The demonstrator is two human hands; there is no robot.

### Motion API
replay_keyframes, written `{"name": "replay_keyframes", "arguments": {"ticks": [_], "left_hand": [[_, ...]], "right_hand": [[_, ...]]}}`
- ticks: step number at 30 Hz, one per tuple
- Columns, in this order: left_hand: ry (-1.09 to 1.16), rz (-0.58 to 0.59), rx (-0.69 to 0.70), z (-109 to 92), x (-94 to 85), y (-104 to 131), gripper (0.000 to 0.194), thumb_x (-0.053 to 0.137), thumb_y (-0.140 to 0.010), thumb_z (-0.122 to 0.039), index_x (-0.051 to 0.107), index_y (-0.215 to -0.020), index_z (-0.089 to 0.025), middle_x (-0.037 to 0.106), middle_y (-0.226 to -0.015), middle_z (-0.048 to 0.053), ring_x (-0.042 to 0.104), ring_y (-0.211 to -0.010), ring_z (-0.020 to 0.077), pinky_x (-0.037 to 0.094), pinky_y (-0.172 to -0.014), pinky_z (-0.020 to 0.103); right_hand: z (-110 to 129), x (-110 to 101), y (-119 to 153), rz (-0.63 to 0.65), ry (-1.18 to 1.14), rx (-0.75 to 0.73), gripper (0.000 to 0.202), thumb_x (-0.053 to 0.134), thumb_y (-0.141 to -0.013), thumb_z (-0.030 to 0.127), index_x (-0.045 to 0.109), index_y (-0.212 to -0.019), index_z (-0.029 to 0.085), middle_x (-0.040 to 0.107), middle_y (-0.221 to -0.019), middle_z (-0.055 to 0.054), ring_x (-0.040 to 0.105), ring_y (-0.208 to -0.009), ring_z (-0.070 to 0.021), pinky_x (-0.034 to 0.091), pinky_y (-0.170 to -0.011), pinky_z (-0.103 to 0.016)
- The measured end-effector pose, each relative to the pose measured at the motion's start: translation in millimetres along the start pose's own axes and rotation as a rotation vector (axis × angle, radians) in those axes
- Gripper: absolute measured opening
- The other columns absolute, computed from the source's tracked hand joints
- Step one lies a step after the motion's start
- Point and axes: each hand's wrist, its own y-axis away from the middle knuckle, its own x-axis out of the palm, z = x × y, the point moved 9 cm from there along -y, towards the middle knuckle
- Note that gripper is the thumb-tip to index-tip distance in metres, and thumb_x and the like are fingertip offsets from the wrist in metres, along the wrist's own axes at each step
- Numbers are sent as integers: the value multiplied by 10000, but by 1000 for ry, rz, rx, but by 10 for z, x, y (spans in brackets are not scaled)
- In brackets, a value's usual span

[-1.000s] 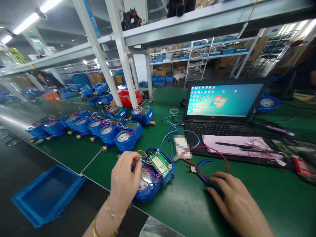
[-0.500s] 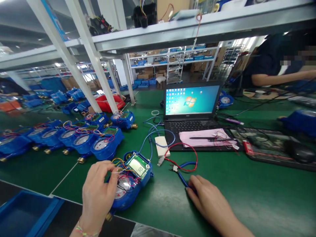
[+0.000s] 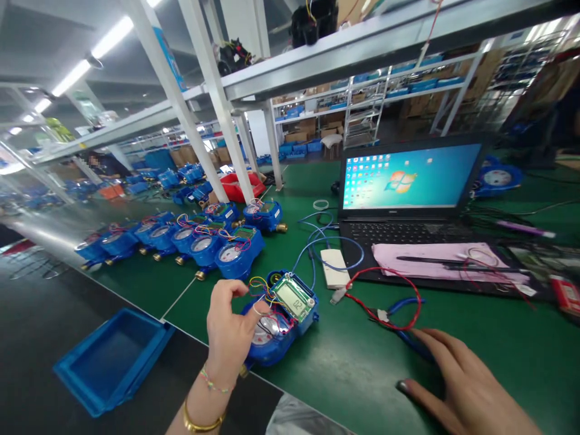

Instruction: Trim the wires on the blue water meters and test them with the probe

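Flanking open tabletop [image 3: 342, 362]: hands [image 3: 229, 329] [image 3: 471, 380], meter [image 3: 278, 350] near edge, pliers [image 3: 410, 341]

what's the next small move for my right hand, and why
Probably ease the red cable clear of the blue-handled pliers before lifting them: its loop crosses them near the pivot, and your right hand is open by the handles, thumb and fingers apart.

Your one camera sits on your head and looks forward and down. It sees the tabletop [image 3: 344, 344] up close at the bottom, and far shelves [image 3: 312, 112] near the top middle.
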Motion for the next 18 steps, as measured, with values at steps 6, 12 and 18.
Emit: {"name": "replay_keyframes", "arguments": {"ticks": [6, 12, 18], "left_hand": [[26, 27, 83, -112, 25, -5, 436, 486, -908, -540, 588, -656, -198, 484, -723, 22, 484, -721, 186, 376, -647, 294], [31, 78, 93, -108, 66, -1, 299, 468, -948, -385, 652, -808, -195, 514, -789, 35, 509, -769, 185, 403, -680, 295], [-8, 109, 67, -32, 94, 13, 210, 466, -937, -262, 633, -829, -193, 518, -830, 26, 520, -801, 175, 410, -712, 292]], "right_hand": [[-242, 162, -193, 86, 68, 43, 745, 563, -749, 505, 429, -1345, 79, 443, -1367, -204, 389, -1259, -427, 502, -890, -534], [-52, 34, -235, 137, -104, -29, 434, 491, -839, 387, 580, -1192, 152, 645, -1050, -135, 657, -894, -264, 573, -776, -391], [-135, 85, 105, 161, -115, 31, 225, 417, -874, 308, 592, -909, 171, 664, -841, -119, 660, -748, -248, 563, -671, -343]]}}
